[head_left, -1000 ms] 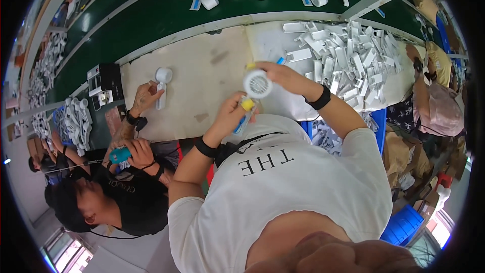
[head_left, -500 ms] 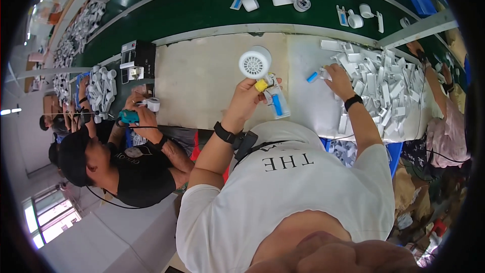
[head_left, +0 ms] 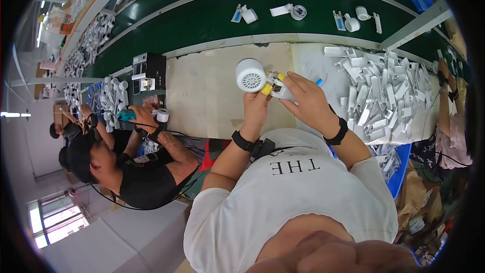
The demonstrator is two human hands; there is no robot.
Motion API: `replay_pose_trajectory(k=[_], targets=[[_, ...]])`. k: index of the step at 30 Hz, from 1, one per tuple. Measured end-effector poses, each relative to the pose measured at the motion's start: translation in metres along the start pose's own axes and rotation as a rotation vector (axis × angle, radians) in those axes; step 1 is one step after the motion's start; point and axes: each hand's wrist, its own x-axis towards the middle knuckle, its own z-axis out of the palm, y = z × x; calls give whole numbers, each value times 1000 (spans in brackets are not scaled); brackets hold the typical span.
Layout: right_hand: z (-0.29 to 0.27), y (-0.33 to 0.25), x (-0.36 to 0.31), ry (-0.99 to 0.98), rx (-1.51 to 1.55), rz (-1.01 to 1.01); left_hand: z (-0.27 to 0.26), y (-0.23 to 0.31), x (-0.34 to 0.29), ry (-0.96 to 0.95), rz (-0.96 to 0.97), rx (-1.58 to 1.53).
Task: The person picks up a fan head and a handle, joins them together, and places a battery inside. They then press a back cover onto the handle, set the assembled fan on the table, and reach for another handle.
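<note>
A white round-headed unit with a slotted grille, resembling a handheld fan, is raised above the worktable. My left hand is closed around its neck, below the round head. Yellow covers sit on some fingertips of both hands. At the unit's white handle part, my right hand has its fingers closed on the casing, and the two hands nearly meet there. My right fingers hide much of the handle's inside. Beyond that hand lies a small blue cylinder on the table.
Many white casing pieces are heaped on the table at the right. Several partly assembled units lie on the green belt. A person with a teal power tool works at the left, beside a black machine.
My right hand has left the edge of the heap and come left to the unit's handle. My left hand has tilted the unit, and its blue cell has gone out of sight.
</note>
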Motion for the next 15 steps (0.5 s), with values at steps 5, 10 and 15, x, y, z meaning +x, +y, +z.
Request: replay_pose_trajectory(k=[5, 10, 15], targets=[[-15, -8, -1, -77, 149, -139, 5, 12, -6, -86, 51, -18], [-14, -11, -3, -47, 176, -160, 11, 15, -13, -80, 72, 65], [-14, -13, -6, -96, 206, -114, 11, 13, -15, -94, 81, 46]])
